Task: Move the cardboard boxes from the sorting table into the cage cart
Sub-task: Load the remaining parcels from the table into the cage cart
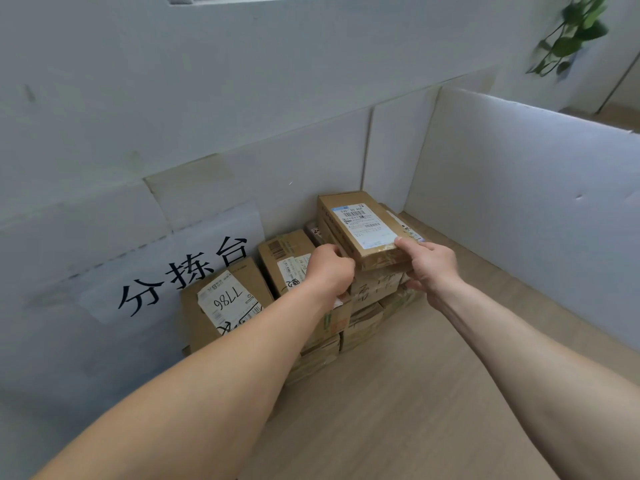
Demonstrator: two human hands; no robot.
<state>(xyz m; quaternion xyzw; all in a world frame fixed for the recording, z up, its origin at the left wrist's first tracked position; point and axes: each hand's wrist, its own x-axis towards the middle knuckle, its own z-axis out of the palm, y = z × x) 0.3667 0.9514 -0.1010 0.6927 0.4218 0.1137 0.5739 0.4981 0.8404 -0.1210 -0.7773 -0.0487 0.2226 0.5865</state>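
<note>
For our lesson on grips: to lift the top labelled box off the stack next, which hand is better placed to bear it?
Probably the right hand: its thumb lies on the top box and its fingers curl beneath. The left hand only grips the side edge.

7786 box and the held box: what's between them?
Head view: a labelled box sits between the 7786 box and the held box, partly behind the left hand.

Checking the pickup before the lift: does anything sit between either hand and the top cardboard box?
Nothing visible. The left hand and right hand both hold the top cardboard box by its near end.
</note>
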